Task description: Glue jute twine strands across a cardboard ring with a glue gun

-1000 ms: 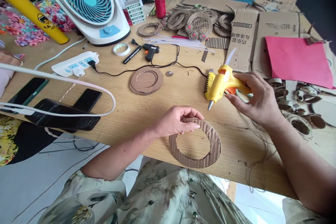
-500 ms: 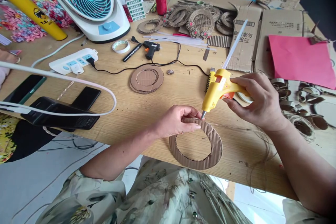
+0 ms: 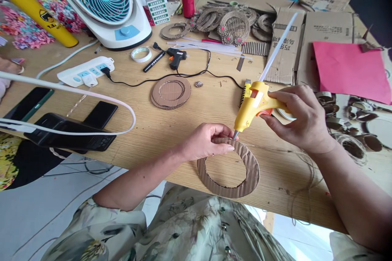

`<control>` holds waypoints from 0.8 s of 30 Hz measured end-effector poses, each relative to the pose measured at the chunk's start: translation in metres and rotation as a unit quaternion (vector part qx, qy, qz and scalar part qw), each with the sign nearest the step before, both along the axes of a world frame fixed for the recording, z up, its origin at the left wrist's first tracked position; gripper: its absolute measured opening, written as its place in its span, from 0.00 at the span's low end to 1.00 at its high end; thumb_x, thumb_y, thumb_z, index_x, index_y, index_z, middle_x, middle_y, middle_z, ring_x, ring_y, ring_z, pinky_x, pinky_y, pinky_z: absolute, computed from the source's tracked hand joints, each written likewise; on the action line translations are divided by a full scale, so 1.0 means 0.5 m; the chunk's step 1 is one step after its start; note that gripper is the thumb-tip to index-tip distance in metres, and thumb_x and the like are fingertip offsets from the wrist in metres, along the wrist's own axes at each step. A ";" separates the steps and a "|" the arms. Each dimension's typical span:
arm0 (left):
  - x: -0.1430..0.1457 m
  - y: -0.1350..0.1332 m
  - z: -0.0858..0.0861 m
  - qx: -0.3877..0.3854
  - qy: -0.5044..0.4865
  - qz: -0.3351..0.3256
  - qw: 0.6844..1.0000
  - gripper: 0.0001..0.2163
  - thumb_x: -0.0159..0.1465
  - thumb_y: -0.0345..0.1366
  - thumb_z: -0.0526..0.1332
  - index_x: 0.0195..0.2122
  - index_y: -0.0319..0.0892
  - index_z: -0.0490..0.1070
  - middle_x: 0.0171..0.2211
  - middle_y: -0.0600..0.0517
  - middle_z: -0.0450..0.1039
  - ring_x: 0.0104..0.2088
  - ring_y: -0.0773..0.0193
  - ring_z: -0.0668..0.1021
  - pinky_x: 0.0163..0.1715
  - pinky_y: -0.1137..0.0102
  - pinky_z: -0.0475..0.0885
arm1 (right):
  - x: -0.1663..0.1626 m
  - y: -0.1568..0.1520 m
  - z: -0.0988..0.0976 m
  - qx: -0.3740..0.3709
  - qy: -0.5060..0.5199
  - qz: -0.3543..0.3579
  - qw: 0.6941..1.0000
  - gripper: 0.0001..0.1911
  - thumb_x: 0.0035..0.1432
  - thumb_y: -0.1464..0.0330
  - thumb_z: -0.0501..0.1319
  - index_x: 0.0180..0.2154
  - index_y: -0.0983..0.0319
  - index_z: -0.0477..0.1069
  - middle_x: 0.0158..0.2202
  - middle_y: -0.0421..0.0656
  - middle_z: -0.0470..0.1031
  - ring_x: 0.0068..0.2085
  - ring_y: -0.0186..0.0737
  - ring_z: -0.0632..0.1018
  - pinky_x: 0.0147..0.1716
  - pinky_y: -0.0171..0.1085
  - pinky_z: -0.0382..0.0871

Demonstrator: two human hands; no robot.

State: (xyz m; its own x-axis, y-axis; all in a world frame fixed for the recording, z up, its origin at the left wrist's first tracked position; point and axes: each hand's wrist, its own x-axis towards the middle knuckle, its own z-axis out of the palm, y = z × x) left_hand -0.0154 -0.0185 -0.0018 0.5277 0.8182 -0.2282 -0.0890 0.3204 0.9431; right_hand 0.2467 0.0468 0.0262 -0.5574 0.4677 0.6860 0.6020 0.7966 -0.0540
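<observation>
Reference: clock positions are read from the center of the cardboard ring [image 3: 252, 171], with 12 o'clock pointing away from the person.

The cardboard ring is at the near edge of the table [image 3: 131, 118], directly in front of the person. Its ribbed face is visible. The left hand [image 3: 205, 140] pinches the ring at 12 o'clock, thumb on the ribbed face and fingers behind the rim.

The right hand [image 3: 301, 118] grasps the handle of the yellow glue gun [image 3: 249, 110] at 1 o'clock. The nozzle [image 3: 235, 135] points down at the ring's upper rim, just beside the left fingertips; contact with the cardboard cannot be confirmed. Trigger pressure cannot be determined. A translucent glue stick [image 3: 277, 47] projects from the rear of the gun toward 1 o'clock.

Surrounding items:
- Between 10 and 11 o'clock: a round cardboard piece [image 3: 170, 91], lying flat.
- 11 o'clock: a small striped rosette [image 3: 199, 84], near that piece; farther out, a black glue gun [image 3: 176, 58].
- 2 o'clock: a pink sheet [image 3: 352, 71] on flattened cardboard [image 3: 326, 30].
- 3 o'clock: a twine coil [image 3: 349, 147].
</observation>
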 end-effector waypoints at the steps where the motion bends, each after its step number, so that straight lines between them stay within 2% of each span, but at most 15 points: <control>1: 0.000 0.000 0.000 -0.002 0.000 -0.001 1.000 0.13 0.54 0.27 0.69 0.41 0.36 0.75 0.42 0.48 0.80 0.39 0.69 0.80 0.37 0.78 0.71 | 0.001 0.000 0.000 -0.001 0.000 -0.001 1.000 0.25 0.56 0.63 0.67 0.55 0.57 0.67 0.40 0.48 0.74 0.39 0.47 0.75 0.40 0.46 0.70; 17: -0.001 0.000 -0.004 -0.004 0.010 0.003 1.000 0.14 0.53 0.27 0.70 0.41 0.36 0.75 0.40 0.48 0.79 0.38 0.69 0.79 0.38 0.76 0.72 | 0.006 0.000 0.000 0.001 -0.003 0.000 1.000 0.26 0.55 0.64 0.68 0.55 0.58 0.68 0.40 0.49 0.73 0.39 0.48 0.74 0.39 0.47 0.70; 24: 0.003 -0.005 0.008 0.053 0.067 0.033 0.996 0.11 0.54 0.28 0.69 0.40 0.37 0.75 0.39 0.49 0.79 0.37 0.70 0.78 0.39 0.77 0.71 | 0.004 -0.001 0.001 0.009 -0.005 0.003 1.000 0.28 0.54 0.64 0.69 0.56 0.58 0.67 0.40 0.49 0.73 0.39 0.50 0.75 0.39 0.48 0.70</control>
